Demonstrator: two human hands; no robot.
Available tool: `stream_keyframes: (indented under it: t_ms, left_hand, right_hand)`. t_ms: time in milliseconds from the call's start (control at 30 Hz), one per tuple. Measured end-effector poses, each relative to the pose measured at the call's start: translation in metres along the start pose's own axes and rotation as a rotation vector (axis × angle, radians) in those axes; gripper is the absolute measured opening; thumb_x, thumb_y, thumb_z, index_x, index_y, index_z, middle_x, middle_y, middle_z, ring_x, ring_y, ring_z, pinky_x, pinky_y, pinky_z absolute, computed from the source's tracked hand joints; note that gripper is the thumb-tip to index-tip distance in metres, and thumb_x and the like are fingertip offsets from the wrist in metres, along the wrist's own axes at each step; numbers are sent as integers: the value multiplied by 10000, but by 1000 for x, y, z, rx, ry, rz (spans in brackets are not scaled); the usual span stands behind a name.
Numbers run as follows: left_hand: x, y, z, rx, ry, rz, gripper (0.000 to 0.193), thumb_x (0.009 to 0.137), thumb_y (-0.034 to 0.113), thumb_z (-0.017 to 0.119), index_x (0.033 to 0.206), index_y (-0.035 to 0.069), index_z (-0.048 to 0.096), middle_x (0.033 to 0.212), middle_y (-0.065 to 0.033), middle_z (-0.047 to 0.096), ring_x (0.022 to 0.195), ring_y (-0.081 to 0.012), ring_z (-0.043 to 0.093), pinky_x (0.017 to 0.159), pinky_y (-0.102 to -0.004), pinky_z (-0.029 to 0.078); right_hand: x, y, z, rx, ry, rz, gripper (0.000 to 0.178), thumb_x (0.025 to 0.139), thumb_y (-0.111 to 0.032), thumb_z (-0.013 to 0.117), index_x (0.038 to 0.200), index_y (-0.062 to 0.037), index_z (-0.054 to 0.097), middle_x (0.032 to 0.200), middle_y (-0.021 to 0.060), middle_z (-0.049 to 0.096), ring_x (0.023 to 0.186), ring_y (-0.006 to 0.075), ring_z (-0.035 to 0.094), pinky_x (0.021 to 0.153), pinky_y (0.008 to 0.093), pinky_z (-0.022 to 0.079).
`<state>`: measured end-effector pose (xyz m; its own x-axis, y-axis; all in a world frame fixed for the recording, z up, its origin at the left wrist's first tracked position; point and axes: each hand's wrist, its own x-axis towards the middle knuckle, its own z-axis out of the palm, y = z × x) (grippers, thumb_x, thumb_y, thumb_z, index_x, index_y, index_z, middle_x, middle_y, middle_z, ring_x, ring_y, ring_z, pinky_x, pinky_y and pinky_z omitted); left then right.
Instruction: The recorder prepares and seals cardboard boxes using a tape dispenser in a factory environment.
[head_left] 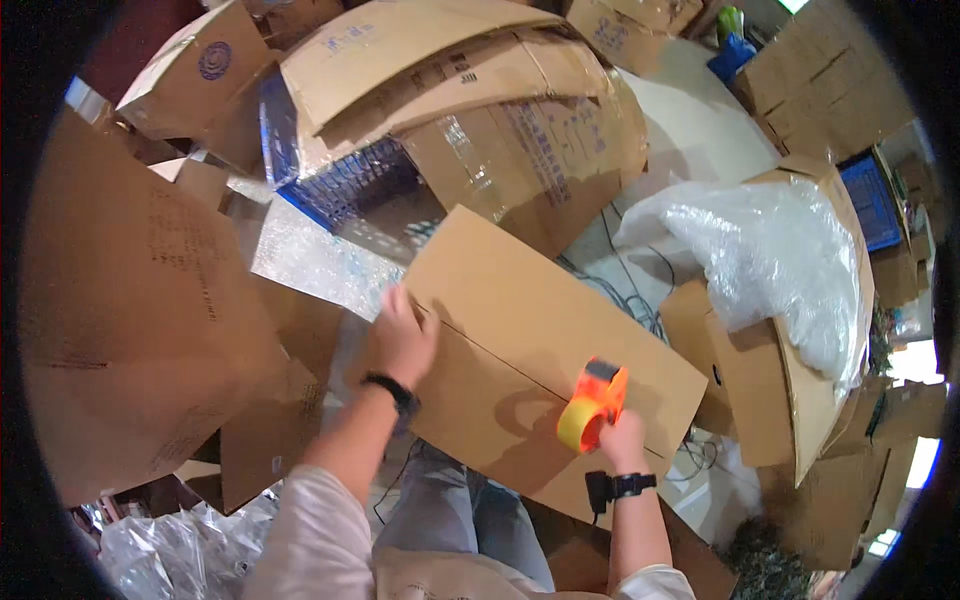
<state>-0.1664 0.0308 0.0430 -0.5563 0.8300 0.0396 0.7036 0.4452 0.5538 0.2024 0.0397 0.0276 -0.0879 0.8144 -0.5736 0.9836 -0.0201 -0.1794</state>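
A closed brown cardboard box (pixel 540 290) lies in front of me at a slant, a dark seam running lengthwise between its two top flaps. At its left end, my left hand (pixel 405 335) grips the edge, closed with the fingertips over the far side. My right hand (pixel 622 440) is closed around an orange tape dispenser (pixel 603 385) carrying a roll of yellowish tape (pixel 576 425). The dispenser is over the right part of the box, near the seam. Whether it touches the cardboard I cannot tell. Both wrists wear black bands.
A large carton (pixel 150 310) stands close on the left. Beyond the box sits a blue crate (pixel 340 185) under folded cardboard (pixel 430 60). Bubble wrap (pixel 315 250) lies beside the crate. On the right, clear plastic wrap (pixel 760 250) drapes over an open carton (pixel 755 390); cables (pixel 630 295) run along the floor.
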Motion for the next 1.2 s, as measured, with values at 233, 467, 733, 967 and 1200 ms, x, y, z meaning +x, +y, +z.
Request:
stream_keyframes:
  t_ms: [233,467,733,967,1200]
  left_hand:
    - [67,-23,39,194,-187,-177,411,866,400,479,958,0,497,842,-218,611,810,-404,578,721,-470,453]
    - [85,-33,26,284,-414,-76,476,888,468,405,953,2,475,848,-230,618,811,-393,594,717,-467,461]
    - [86,-40,27,228,-482,-36,488,886,450,431,966,-31,439,872,-263,603,838,-420,577,733,-480,453]
    - [84,-57,36,-3,-470,-4,554,861,295,530,1192,-79,292,1069,-333,493,993,-448,496,832,-471,418]
    - [67,-29,-5,70,-296,266,688,785,151,631,1317,-51,244,1270,-269,369,1173,-383,391,975,-394,354]
  right_hand:
    - [13,-22,1,565,353,-107,299,737,-25,546,1034,-7,576,1010,142,591,947,251,582,841,330,440]
    - [-2,-94,-11,902,290,-204,433,698,19,491,1130,21,472,1051,159,540,1038,252,519,875,352,428]
    - [40,-160,0,199,512,-790,618,647,-75,656,1215,-11,421,996,197,488,881,371,518,767,412,458]
    - [37,-141,23,167,663,-931,652,629,-92,681,1215,-9,407,990,187,491,836,347,518,711,406,457]
    - [40,-143,22,148,658,-931,661,628,-119,701,1209,-18,405,979,181,464,795,328,503,675,417,445]
